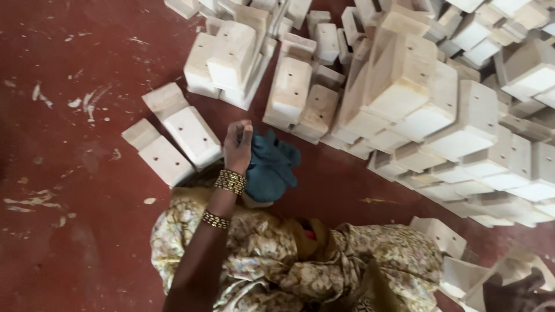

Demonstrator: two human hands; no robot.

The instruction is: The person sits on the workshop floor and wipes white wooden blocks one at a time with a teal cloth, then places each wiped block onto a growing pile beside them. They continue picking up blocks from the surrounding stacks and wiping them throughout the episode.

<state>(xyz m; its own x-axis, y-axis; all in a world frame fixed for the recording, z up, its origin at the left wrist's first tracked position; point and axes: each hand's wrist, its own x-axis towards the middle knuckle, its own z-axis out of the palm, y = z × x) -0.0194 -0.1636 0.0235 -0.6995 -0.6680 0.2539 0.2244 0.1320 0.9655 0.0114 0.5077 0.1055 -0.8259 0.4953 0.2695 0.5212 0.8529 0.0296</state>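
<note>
Head view looks down on a dark red floor [69, 231] scuffed with pale marks and bits of wood chip. One hand [237, 147], which I take to be the left hand from the way the forearm rises from the lower left, is clenched around a teal cloth [270, 167]; the fingers curl over the cloth's upper edge and the rest of the cloth bunches out to the hand's right. Gold bead bangles [230, 181] sit on the wrist just below the hand, and a second band lies further down the forearm. The cloth seems to cover a pale wooden piece, of which only a sliver shows beneath it.

Just left of the cloth lie two pale wooden blocks [173, 138], each a stepped shape with a small square end and a larger flat face bearing small drilled holes; they lie side by side, the nearer one touching the hand's side. Above and to the right of the cloth spreads a large pile of similar blocks [428, 104], stacked loosely and leaning on one another, running to the frame's right edge. Below the cloth is floral patterned cream fabric [260, 260] over the person's lap. Well to the right of the cloth, in the bottom corner, a dark shape rests by more blocks; I cannot tell whether it is the other hand.
</note>
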